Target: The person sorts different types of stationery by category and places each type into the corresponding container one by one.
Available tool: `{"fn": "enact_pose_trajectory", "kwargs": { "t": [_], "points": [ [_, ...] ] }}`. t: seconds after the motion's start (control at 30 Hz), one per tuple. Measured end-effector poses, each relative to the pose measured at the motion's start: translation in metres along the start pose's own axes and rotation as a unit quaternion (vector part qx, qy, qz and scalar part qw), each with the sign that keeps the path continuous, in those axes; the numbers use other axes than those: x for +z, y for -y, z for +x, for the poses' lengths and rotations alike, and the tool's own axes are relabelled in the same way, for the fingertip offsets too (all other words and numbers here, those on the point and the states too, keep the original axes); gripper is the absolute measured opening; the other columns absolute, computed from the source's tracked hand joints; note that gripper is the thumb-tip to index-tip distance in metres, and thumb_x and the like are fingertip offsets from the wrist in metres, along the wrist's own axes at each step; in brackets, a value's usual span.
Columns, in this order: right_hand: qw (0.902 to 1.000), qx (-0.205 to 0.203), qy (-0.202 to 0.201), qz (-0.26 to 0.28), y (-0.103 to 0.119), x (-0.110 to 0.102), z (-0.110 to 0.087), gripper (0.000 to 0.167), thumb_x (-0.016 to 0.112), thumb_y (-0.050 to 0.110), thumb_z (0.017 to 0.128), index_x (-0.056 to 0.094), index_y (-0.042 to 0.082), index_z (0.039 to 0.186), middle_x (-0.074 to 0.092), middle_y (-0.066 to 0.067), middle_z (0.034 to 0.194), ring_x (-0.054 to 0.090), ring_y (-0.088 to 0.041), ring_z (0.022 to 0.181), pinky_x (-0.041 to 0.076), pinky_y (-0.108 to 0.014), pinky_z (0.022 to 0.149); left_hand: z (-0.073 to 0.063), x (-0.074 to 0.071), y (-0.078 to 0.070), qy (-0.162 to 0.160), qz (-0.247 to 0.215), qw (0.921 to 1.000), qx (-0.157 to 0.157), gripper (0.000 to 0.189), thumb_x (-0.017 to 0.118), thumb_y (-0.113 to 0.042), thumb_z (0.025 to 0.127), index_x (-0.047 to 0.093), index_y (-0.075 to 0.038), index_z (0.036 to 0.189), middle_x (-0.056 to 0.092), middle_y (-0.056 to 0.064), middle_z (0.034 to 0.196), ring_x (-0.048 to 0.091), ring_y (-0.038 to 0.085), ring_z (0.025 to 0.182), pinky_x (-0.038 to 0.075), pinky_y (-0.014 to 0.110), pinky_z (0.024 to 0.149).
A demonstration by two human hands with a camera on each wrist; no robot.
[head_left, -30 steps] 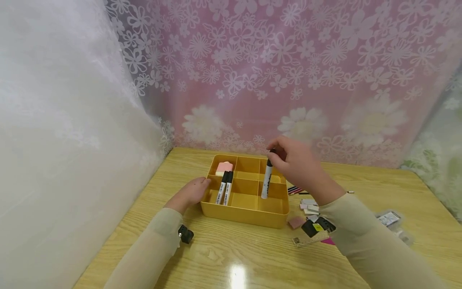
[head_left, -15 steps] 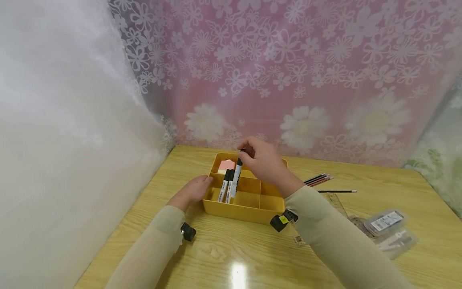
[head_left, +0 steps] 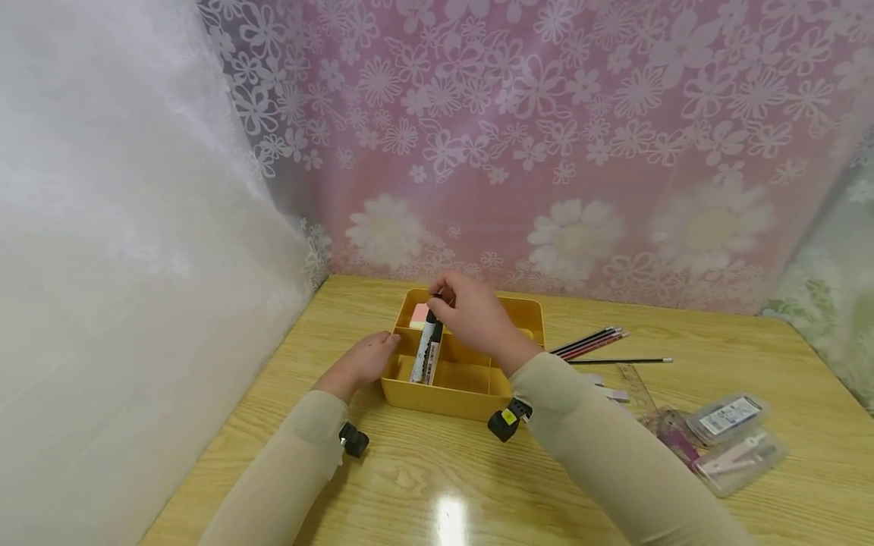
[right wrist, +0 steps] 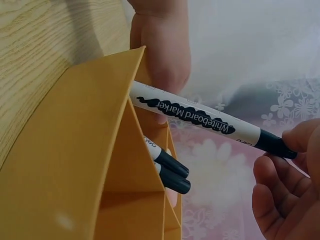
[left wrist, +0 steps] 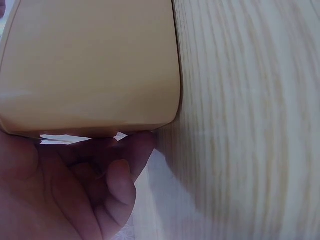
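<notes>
A yellow six-compartment desk organizer [head_left: 444,400] stands on the table. My left hand [head_left: 363,358] grips its left side at the rim; in the left wrist view some fingers [left wrist: 121,187] are curled beside the wall. My right hand [head_left: 471,312] pinches a whiteboard marker [right wrist: 200,117] by its black cap, between thumb and fingertips. The marker leans, its white lower end down in the front-left compartment. Two more markers [right wrist: 172,177] with black caps lean there; in the head view they are largely hidden behind the held one. A pink-and-cream eraser [head_left: 419,315] lies in the back-left compartment.
Right of the organizer lie several pencils [head_left: 590,343], a single dark pencil [head_left: 631,361], a clear ruler [head_left: 638,390] and small pale pieces [head_left: 614,393]. Two clear plastic cases [head_left: 730,418] sit farther right. Flowered curtains hang behind the table.
My right hand has carried the marker leftward from above the right compartments and lowered it beside the other two markers. The left hand stays on the organizer's left side.
</notes>
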State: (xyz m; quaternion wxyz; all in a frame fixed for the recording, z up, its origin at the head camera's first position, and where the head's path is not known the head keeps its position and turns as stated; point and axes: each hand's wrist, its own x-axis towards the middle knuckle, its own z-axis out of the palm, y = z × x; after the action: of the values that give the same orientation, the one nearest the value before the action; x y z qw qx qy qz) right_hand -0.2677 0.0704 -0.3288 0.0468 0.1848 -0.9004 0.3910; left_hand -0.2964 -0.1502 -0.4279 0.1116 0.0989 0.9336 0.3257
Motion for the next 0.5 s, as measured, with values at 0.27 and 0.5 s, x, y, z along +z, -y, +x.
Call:
{"fn": "enact_pose_trajectory", "kwargs": {
  "t": [0.27, 0.5],
  "points": [
    [0.9976, 0.019, 0.045, -0.049, -0.009, 0.016, 0.001, 0.014, 0.061, 0.03, 0.103, 0.061, 0.02, 0.112, 0.063, 0.003, 0.096, 0.057, -0.019, 0.072, 0.05, -0.033, 0.063, 0.001, 0.0, 0.0, -0.002, -0.003, 1.0, -0.009, 0.055, 0.025, -0.037, 0.111, 0.058, 0.002, 0.133, 0.06, 0.017, 0.132, 0.053, 0.034, 0.126, 0.038, 0.052, 0.109],
    [0.9947, 0.031, 0.059, -0.078, -0.012, 0.02, 0.0, 0.017, 0.06, 0.03, 0.103, 0.062, 0.019, 0.117, 0.064, 0.004, 0.098, 0.057, -0.018, 0.068, 0.049, -0.032, 0.061, 0.001, 0.001, -0.002, -0.003, 0.002, 1.0, -0.003, 0.054, 0.026, -0.036, 0.111, 0.059, 0.003, 0.128, 0.062, 0.017, 0.124, 0.057, 0.032, 0.114, 0.042, 0.051, 0.104]
  ]
}}
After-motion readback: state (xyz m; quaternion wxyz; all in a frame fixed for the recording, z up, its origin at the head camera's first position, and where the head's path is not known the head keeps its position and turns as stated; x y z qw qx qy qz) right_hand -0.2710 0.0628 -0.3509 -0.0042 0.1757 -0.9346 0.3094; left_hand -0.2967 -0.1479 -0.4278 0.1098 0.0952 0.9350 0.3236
